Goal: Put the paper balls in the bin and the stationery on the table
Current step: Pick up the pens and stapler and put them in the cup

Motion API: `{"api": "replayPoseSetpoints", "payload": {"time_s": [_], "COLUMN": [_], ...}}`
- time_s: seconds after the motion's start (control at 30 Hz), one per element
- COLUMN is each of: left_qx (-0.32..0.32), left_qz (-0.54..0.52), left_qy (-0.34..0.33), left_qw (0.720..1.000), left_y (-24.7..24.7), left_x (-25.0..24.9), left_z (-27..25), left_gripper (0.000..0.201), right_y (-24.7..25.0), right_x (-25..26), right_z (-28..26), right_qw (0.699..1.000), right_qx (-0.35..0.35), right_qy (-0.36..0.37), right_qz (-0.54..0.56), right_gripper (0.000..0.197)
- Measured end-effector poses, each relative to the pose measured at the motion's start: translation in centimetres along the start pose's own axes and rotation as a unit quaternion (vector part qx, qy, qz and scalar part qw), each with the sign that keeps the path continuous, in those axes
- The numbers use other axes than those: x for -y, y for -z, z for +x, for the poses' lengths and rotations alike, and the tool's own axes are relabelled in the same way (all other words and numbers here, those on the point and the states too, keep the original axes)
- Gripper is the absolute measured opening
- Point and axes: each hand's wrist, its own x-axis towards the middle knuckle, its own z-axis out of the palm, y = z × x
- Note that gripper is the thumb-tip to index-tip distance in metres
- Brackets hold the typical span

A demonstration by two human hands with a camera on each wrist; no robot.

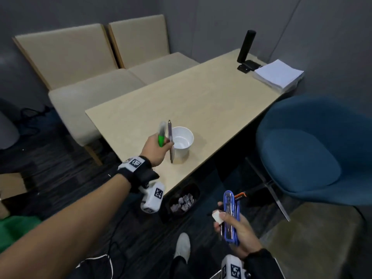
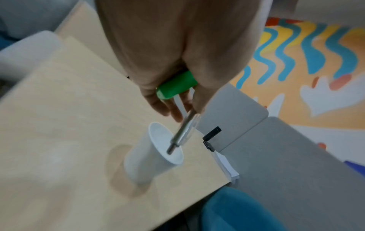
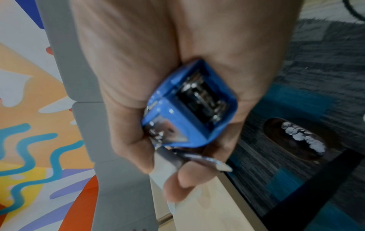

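Note:
My left hand [image 1: 159, 147] grips a green highlighter [image 1: 161, 135] and a grey pen [image 1: 170, 139] beside a white paper cup [image 1: 182, 144] on the light wooden table [image 1: 201, 97]. In the left wrist view the pen [image 2: 182, 132] points over the mouth of the cup [image 2: 156, 150], with the green highlighter [image 2: 176, 85] in my palm. My right hand [image 1: 233, 224] is below the table edge and holds a blue stapler [image 1: 230, 216] and a small white eraser [image 1: 217, 216]. The stapler [image 3: 187, 109] fills the right wrist view. Crumpled paper balls [image 1: 184, 202] lie in a dark bin [image 1: 193, 190] on the floor.
A blue armchair [image 1: 316, 150] stands right of the table and two beige seats [image 1: 96, 81] are behind it. At the table's far end are a stack of white paper [image 1: 278, 74] and a black cylinder on a stand [image 1: 246, 51]. My white shoe [image 1: 182, 245] is on the dark carpet.

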Motion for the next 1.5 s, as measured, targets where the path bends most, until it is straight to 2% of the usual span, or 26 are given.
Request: {"api": "replayPoseSetpoints", "payload": {"time_s": [0.07,0.13,0.3,0.37,0.43,0.5,0.57,0.63,0.7,0.77,0.8,0.93,1.07,1.17,1.3,1.5], "left_qx": [-0.028,-0.036,0.035,0.038,0.031,0.035,0.033,0.004,-0.02,-0.031,-0.035,-0.027,0.025,0.012,0.013,0.033], "left_qz": [0.04,0.077,0.193,0.243,0.274,0.27,0.267,0.225,0.164,0.11,0.089,0.077,0.089,0.053,0.031,0.024], "left_qy": [-0.014,0.0,0.057,0.062,0.082,0.091,0.085,0.084,0.092,0.095,0.096,0.054,0.009,0.02,0.025,0.013], "left_qw": [0.999,0.996,0.979,0.967,0.958,0.958,0.959,0.971,0.982,0.989,0.991,0.995,0.996,0.998,0.999,0.999], "left_y": [-1.3,-2.8,-4.8,-5.3,-5.9,-6.4,-6.6,-6.1,-5.2,-4.0,-3.3,-0.6,0.6,1.5,2.8,3.3], "left_x": [-1.3,-1.6,0.0,0.6,1.0,1.3,1.7,1.8,2.0,2.3,2.6,4.2,5.1,5.7,6.5,6.7], "left_z": [4.1,7.0,10.8,11.4,11.8,12.0,12.1,12.1,12.0,11.5,11.0,8.6,7.5,7.5,7.4,7.7], "left_gripper": [0.011,0.013,0.012,0.016,0.035,0.046,0.045,0.045,0.052,0.051,0.048,0.039,0.031,0.031,0.029,0.027], "right_y": [-0.1,-0.1,-0.4,-1.1,-2.3,-3.6,-4.9,-6.5,-8.3,-10.4,-11.4,-14.6,-16.0,-16.1,-15.1,-14.9], "right_x": [1.8,3.6,7.5,8.6,9.4,9.9,10.5,10.9,11.1,11.2,11.3,10.9,9.9,9.5,9.2,8.8], "right_z": [2.9,4.9,9.3,10.8,12.4,13.9,15.3,16.6,18.0,19.1,19.7,21.5,22.1,21.9,20.9,20.9], "right_qw": [1.0,1.0,0.999,0.998,0.998,0.997,0.997,0.997,0.997,0.996,0.996,0.993,0.991,0.994,0.995,0.991], "right_qx": [0.009,0.019,0.042,0.053,0.056,0.062,0.068,0.071,0.072,0.07,0.065,0.029,0.001,-0.007,-0.033,-0.115], "right_qy": [-0.001,0.001,0.001,-0.002,-0.005,-0.002,-0.002,-0.011,-0.017,-0.03,-0.038,-0.081,-0.084,-0.065,-0.049,-0.006], "right_qz": [0.001,0.003,-0.017,-0.032,-0.041,-0.035,-0.023,-0.027,-0.035,-0.04,-0.045,-0.079,-0.106,-0.093,-0.085,-0.073], "right_gripper": [0.085,0.084,0.078,0.078,0.079,0.073,0.052,0.033,0.039,0.054,0.054,0.024,0.025,0.028,0.019,0.02]}}
